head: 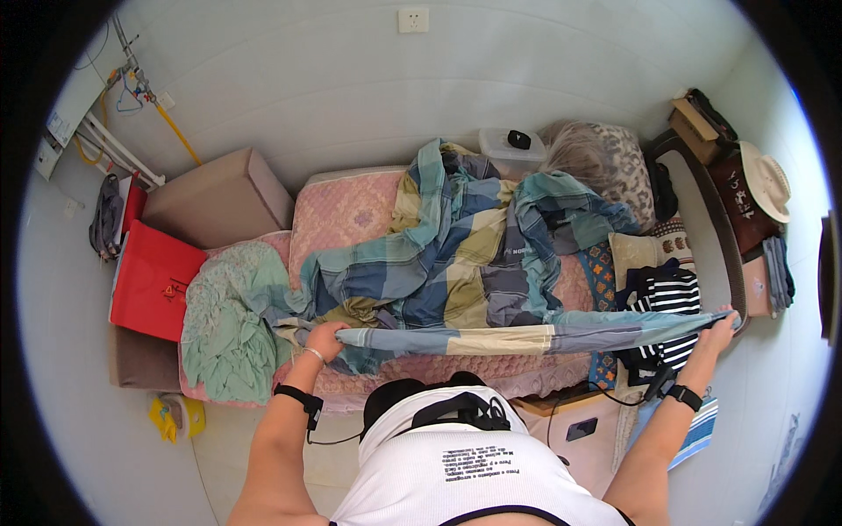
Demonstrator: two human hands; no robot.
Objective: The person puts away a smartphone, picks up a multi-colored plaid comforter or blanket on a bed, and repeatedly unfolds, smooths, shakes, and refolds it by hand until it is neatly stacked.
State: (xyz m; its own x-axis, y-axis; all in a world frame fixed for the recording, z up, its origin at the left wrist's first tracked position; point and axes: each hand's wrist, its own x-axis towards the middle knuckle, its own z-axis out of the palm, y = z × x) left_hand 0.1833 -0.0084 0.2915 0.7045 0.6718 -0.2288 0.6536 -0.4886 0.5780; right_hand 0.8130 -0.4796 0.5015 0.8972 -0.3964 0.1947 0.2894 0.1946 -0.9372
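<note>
A patchwork-print duvet cover (427, 263) in blue, teal, grey and olive lies rumpled over the bed. Its near edge is pulled taut in a long strip between my hands. My left hand (327, 340) is closed around the cloth at the strip's left end, near a pale green floral sheet (230, 329). At the far right, my right hand (718, 331) grips the other end, above a black-and-white striped garment (674, 292). Beneath the cover shows a pink quilted mattress pad (348, 210).
A red box (158, 283) and a brown upholstered block (210, 197) stand at the bed's left end. A clear plastic box (506, 148) and a leopard-print pillow (618, 158) sit by the wall. At right are the curved headboard (714, 230) and a cream hat (763, 184). A phone (582, 429) lies below.
</note>
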